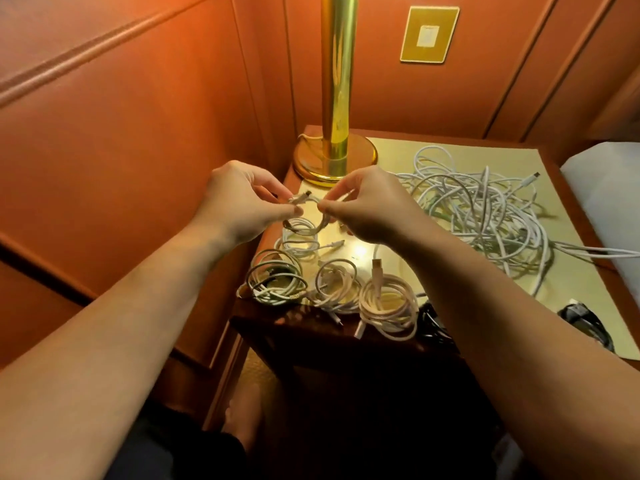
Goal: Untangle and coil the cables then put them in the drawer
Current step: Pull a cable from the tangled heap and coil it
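My left hand (242,199) and my right hand (367,202) hold a small coil of white cable (306,225) between them, above the nightstand's left side. The left thumb and fingers pinch the coil near a connector end; the right fingers pinch the cable's other part. Below the hands lie several finished white coils: one (299,244) just under the held coil, and three in a row (277,282), (337,284), (389,301) near the front edge. A big tangle of white cables (478,209) covers the right half of the top.
A brass lamp base (334,157) stands at the back left of the nightstand (571,296). Black cables (585,323) lie at the front right, and one (433,317) beside my right forearm. A white pillow edge (602,188) lies at the right. Padded orange walls close in on the left and behind.
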Action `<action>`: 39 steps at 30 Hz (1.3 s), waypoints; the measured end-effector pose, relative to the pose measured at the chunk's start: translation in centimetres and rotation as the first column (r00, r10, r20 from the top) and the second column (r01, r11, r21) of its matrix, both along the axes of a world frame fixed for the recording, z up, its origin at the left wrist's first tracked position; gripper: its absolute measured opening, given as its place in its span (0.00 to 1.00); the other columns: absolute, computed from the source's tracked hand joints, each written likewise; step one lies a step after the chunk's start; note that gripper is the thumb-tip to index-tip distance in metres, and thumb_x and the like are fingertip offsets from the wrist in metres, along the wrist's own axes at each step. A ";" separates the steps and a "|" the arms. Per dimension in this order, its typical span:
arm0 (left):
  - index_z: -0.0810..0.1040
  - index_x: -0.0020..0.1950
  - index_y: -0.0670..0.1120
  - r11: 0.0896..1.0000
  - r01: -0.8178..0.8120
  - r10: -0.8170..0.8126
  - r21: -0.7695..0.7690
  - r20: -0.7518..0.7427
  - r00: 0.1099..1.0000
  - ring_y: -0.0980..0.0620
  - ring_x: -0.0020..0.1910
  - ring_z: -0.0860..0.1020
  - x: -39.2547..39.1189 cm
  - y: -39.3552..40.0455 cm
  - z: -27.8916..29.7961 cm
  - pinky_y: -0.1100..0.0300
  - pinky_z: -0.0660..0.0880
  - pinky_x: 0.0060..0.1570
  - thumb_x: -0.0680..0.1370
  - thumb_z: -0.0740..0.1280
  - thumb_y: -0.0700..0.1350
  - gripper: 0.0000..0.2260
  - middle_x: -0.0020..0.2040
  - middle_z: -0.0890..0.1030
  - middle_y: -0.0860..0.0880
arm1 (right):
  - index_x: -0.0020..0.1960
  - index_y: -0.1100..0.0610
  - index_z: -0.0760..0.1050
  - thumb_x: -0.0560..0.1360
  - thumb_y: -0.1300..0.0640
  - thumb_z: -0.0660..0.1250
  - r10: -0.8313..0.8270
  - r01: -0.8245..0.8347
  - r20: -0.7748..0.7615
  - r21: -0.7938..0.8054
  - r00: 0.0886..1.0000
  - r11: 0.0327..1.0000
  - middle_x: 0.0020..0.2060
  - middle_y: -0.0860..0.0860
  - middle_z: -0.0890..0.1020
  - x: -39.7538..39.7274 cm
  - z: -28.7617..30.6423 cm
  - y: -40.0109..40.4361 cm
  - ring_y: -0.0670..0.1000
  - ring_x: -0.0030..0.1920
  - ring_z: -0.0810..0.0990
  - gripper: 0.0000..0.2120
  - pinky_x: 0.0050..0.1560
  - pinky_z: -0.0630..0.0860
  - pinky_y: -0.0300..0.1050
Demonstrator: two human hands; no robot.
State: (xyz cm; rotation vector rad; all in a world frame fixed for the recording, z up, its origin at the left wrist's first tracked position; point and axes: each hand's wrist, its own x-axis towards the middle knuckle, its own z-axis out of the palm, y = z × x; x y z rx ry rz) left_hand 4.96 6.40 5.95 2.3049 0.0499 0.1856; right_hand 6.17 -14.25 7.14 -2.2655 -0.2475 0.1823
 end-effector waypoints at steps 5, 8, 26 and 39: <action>0.88 0.43 0.53 0.995 0.100 -0.098 0.026 -0.062 0.993 0.55 0.34 0.80 0.9 0.6 -0.2 0.59 0.74 0.32 0.65 0.84 0.53 0.11 0.36 0.86 0.52 | 0.49 0.57 0.87 0.77 0.56 0.74 0.090 -0.108 -0.146 -0.118 0.985 0.987 0.40 0.51 0.87 1.2 0.3 0.4 0.49 0.41 0.86 0.05 0.41 0.84 0.45; 0.87 0.49 0.53 0.975 0.216 -0.221 -0.054 -0.117 0.968 0.57 0.39 0.82 0.9 0.7 0.5 0.59 0.77 0.36 0.62 0.84 0.57 0.19 0.42 0.86 0.53 | 0.50 0.57 0.87 0.77 0.57 0.74 0.082 -0.098 -0.154 -0.099 0.985 0.990 0.41 0.50 0.87 1.8 0.7 0.0 0.48 0.41 0.86 0.05 0.38 0.80 0.41; 0.87 0.39 0.50 0.985 0.168 -0.171 -0.035 -0.173 0.970 0.60 0.27 0.73 2.9 1.3 -3.4 0.66 0.71 0.28 0.71 0.80 0.52 0.08 0.31 0.82 0.52 | 0.52 0.55 0.86 0.77 0.57 0.74 0.047 -0.046 -0.203 0.010 0.978 0.999 0.41 0.48 0.87 2.3 0.6 -1.3 0.46 0.36 0.81 0.04 0.25 0.73 0.34; 0.88 0.49 0.43 0.961 0.187 -0.253 -0.204 -0.372 0.893 0.56 0.32 0.76 4.0 1.8 -4.3 0.63 0.74 0.29 0.76 0.75 0.47 0.07 0.35 0.84 0.48 | 0.53 0.55 0.87 0.76 0.58 0.75 0.077 -0.108 -0.166 -0.186 0.983 0.977 0.44 0.51 0.87 2.9 -2.5 1.4 0.50 0.42 0.84 0.06 0.46 0.84 0.49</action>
